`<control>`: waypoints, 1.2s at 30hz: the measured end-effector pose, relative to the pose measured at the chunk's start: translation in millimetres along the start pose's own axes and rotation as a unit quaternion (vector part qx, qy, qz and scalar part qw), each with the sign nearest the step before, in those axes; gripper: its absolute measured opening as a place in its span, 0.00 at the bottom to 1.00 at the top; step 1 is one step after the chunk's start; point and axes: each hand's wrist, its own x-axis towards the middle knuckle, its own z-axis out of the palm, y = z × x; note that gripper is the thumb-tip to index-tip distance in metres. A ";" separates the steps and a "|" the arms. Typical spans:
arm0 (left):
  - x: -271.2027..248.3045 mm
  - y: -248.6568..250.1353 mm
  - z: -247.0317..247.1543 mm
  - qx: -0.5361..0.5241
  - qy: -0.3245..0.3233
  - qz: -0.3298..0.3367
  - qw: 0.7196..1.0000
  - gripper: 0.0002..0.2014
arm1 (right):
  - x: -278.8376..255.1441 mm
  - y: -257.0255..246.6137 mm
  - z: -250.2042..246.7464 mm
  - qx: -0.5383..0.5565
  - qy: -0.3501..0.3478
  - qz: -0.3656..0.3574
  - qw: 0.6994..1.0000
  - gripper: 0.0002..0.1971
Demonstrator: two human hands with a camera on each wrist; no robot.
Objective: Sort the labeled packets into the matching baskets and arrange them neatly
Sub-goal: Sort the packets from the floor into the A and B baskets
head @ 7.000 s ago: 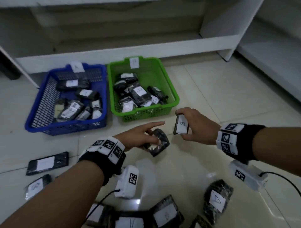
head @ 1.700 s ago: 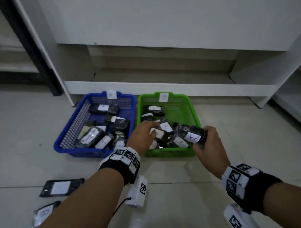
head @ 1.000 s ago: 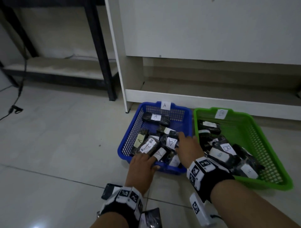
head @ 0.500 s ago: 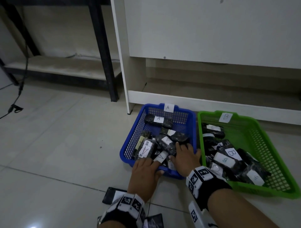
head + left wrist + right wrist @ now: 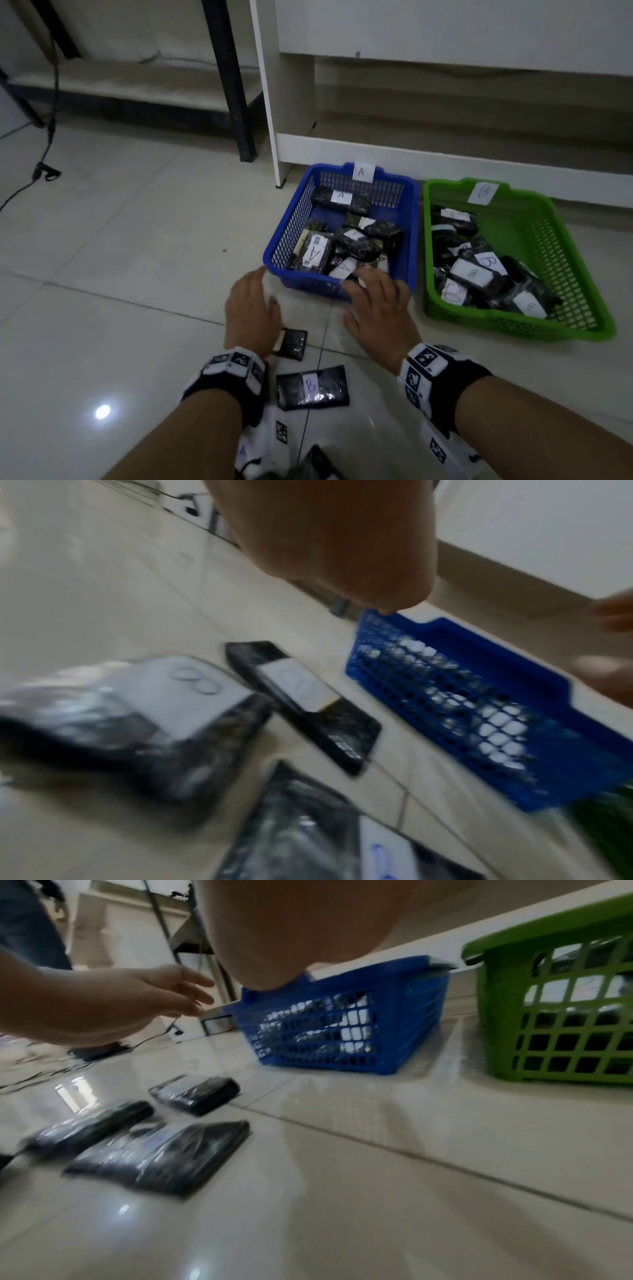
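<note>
The blue basket, tagged A, holds several black packets with white A labels. To its right, the green basket, tagged B, holds several B packets. My left hand hovers empty with straight fingers, just in front of the blue basket's front left corner. My right hand is also flat and empty, its fingertips at the blue basket's front rim. A B packet lies on the floor between my wrists. Another packet is half hidden under my left hand. In the left wrist view this packet lies beside the blue basket.
A white cabinet base runs behind both baskets, and a black table leg stands to its left. A cable trails at the far left. In the right wrist view several more packets lie on the tiles.
Both hands have pulled back out of the blue basket to its front edge, empty. The packets inside lie slightly rearranged. My view has tilted down, showing the loose floor packets.
</note>
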 end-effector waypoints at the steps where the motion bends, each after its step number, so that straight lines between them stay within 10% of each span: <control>1: -8.1 -15.2 -4.4 0.018 -0.020 -0.030 0.999 0.26 | -8.3 -5.9 1.4 0.003 0.005 -0.045 0.999 0.20; 5: -39.7 -61.2 -10.2 0.097 -0.148 -0.096 0.980 0.28 | -30.1 -21.7 9.8 0.050 -0.094 -0.157 0.982 0.21; 11: -35.8 -63.5 -7.4 0.116 -0.240 -0.103 0.958 0.32 | -42.5 -27.0 16.4 0.105 -0.353 -0.134 0.920 0.34; 24: -19.7 -49.7 -7.4 -0.004 -0.264 -0.081 0.961 0.19 | -36.5 -37.5 15.2 0.146 -0.425 -0.021 0.893 0.22; 36: -37.8 21.2 -4.4 -0.038 -0.198 -0.019 0.979 0.09 | -12.3 45.6 -54.1 0.094 -0.104 -0.008 0.990 0.09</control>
